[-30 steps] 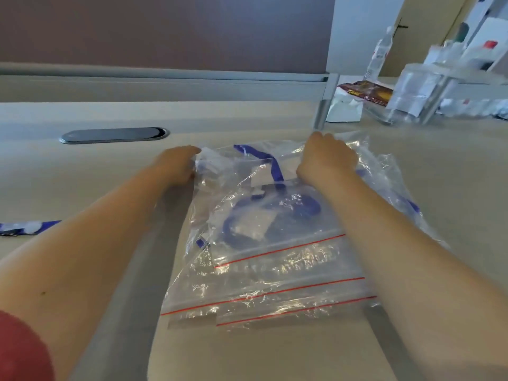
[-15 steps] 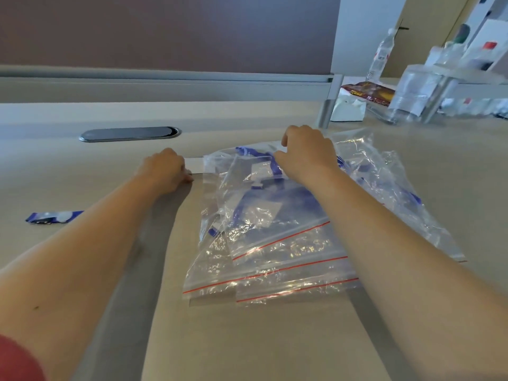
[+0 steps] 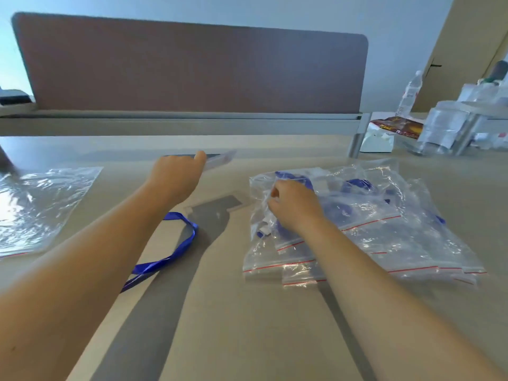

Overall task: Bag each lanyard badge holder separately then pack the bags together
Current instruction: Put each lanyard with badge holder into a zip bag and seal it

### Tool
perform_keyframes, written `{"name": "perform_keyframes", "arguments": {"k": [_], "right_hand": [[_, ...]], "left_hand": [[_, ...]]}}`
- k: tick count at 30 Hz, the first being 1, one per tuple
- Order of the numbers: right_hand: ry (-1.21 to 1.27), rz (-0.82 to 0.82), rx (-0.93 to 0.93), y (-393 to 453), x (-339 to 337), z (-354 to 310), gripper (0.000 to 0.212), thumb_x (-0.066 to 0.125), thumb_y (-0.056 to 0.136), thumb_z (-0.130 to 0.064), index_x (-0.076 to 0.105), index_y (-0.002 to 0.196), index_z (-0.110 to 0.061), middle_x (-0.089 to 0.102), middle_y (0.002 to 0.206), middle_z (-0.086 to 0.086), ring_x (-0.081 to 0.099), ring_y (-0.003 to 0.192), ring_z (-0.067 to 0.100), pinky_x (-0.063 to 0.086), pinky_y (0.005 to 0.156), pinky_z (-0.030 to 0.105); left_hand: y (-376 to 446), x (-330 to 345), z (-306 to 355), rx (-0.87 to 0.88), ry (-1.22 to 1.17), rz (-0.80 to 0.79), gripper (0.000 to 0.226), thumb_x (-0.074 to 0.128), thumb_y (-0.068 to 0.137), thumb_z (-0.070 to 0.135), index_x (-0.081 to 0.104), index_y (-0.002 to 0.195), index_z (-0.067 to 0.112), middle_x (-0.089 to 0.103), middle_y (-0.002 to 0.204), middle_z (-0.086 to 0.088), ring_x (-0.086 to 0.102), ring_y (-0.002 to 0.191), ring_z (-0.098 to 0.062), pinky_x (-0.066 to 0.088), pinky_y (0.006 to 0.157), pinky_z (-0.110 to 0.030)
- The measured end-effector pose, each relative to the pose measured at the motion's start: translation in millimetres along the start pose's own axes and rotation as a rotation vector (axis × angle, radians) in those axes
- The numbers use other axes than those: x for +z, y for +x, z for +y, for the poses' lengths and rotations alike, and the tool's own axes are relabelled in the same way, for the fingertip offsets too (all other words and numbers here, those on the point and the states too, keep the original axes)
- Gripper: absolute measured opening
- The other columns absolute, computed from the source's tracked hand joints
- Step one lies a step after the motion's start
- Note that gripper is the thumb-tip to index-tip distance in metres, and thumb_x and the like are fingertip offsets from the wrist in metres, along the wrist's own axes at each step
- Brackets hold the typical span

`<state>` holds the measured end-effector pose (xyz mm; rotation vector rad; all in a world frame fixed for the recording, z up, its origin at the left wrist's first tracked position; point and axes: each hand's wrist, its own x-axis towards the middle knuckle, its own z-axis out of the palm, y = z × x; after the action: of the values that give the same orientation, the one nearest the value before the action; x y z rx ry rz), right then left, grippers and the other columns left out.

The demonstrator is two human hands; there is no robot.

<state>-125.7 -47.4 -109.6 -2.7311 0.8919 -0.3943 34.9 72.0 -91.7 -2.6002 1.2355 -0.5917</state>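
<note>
The left hand (image 3: 176, 174) pinches a clear badge holder (image 3: 218, 160) raised above the desk (image 3: 247, 325); its blue lanyard (image 3: 170, 251) trails back beneath the forearm, long axis toward the person; an empty zip bag (image 3: 46, 204) lies flat to that hand's left, nearer it than the right hand (image 3: 294, 207), whose curled fingers rest on the stack of filled bags (image 3: 371, 235).

Brown divider panel (image 3: 192, 70) upright along the back of the pale counter (image 3: 247, 325). Far right: clear water bottle (image 3: 410, 92), red-and-dark snack packet (image 3: 395, 127) atop a white box (image 3: 376, 141), and clear plastic containers (image 3: 450, 125) crowded together.
</note>
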Motion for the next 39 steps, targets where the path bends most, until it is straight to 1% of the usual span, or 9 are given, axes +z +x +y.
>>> {"name": "perform_keyframes", "arguments": {"k": [3,7,12,18,20,23,29,34,39], "right_hand": [[0.010,-0.039,-0.071,-13.1,12.0,-29.6,0.026,0.044,0.090,-0.016,0.060,0.108,-0.005,0.061,0.116,0.015,0.056,0.105,0.034,0.045,0.086,0.037],[0.045,-0.101,-0.140,-24.0,34.2,-72.6,0.027,0.044,0.091,-0.015,0.063,0.106,-0.003,0.063,0.111,0.015,0.058,0.099,0.032,0.046,0.081,0.034],[0.007,-0.127,-0.214,-18.0,61.7,-116.4,0.019,0.042,0.087,-0.011,0.060,0.091,-0.006,0.058,0.093,0.014,0.048,0.078,0.029,0.035,0.065,0.030],[-0.105,-0.127,-0.291,10.4,94.1,-155.8,0.029,0.042,0.093,-0.025,0.052,0.113,-0.006,0.051,0.118,0.012,0.046,0.100,0.026,0.039,0.083,0.034],[-0.139,-0.137,-0.284,18.8,106.1,-160.9,0.031,0.042,0.094,-0.027,0.052,0.116,-0.006,0.049,0.121,0.012,0.045,0.109,0.027,0.040,0.089,0.035],[-0.125,-0.063,-0.276,27.8,120.3,-165.1,0.024,0.047,0.092,-0.018,0.058,0.109,-0.006,0.054,0.113,0.011,0.051,0.102,0.025,0.044,0.086,0.034],[0.420,-0.045,-0.156,26.3,108.9,-169.3,0.012,0.044,0.094,-0.015,0.053,0.091,-0.009,0.055,0.083,0.005,0.048,0.071,0.015,0.035,0.054,0.022],[0.951,-0.052,-0.040,15.0,63.8,-179.9,0.016,0.050,0.090,-0.011,0.054,0.075,-0.010,0.052,0.059,-0.001,0.040,0.050,0.008,0.032,0.050,0.021],[1.032,-0.184,-0.012,-7.9,44.3,-193.6,0.026,0.055,0.088,-0.012,0.054,0.061,-0.013,0.054,0.056,0.002,0.037,0.046,0.011,0.031,0.047,0.022]], "left_hand": [[-36.2,-12.5,-27.2,-0.055,-0.002,0.013,0.031,0.032,0.093,0.002,0.034,0.123,0.009,0.038,0.059,-0.002,0.037,0.050,-0.017,0.025,0.045,-0.025],[-87.6,-6.2,-62.6,-0.141,-0.082,-0.011,0.033,0.038,0.094,0.008,0.035,0.127,0.012,0.063,0.090,-0.011,0.052,0.068,-0.024,0.043,0.058,-0.030],[-122.8,4.8,-106.7,-0.342,-0.239,-0.074,0.035,0.040,0.095,0.010,0.036,0.129,0.017,0.061,0.110,-0.017,0.051,0.076,-0.023,0.045,0.062,-0.032],[-125.2,24.3,-150.7,-0.466,-0.432,-0.024,0.038,0.042,0.095,0.010,0.038,0.132,0.014,0.059,0.123,-0.017,0.058,0.102,-0.036,0.049,0.081,-0.041],[-123.9,30.8,-155.4,-0.506,-0.541,0.030,0.030,0.039,0.096,0.012,0.043,0.126,0.008,0.060,0.122,-0.018,0.057,0.103,-0.036,0.047,0.082,-0.040],[-120.6,37.3,-159.8,-0.574,-0.709,0.084,0.024,0.043,0.095,0.012,0.047,0.117,0.004,0.061,0.118,-0.019,0.058,0.095,-0.033,0.049,0.081,-0.041],[-116.7,40.5,-158.1,-0.784,-1.099,0.165,0.027,0.046,0.094,0.013,0.051,0.120,0.005,0.055,0.124,-0.019,0.054,0.090,-0.026,0.051,0.071,-0.032],[-121.6,30.4,-147.1,-0.833,-1.420,0.015,0.022,0.044,0.095,0.015,0.053,0.114,0.006,0.055,0.104,-0.013,0.057,0.069,-0.018,0.050,0.060,-0.024],[-127.1,6.1,-126.9,-0.749,-1.683,-0.145,0.032,0.034,0.098,0.032,0.058,0.094,0.011,0.060,0.085,-0.005,0.058,0.069,-0.016,0.051,0.065,-0.026]]}}
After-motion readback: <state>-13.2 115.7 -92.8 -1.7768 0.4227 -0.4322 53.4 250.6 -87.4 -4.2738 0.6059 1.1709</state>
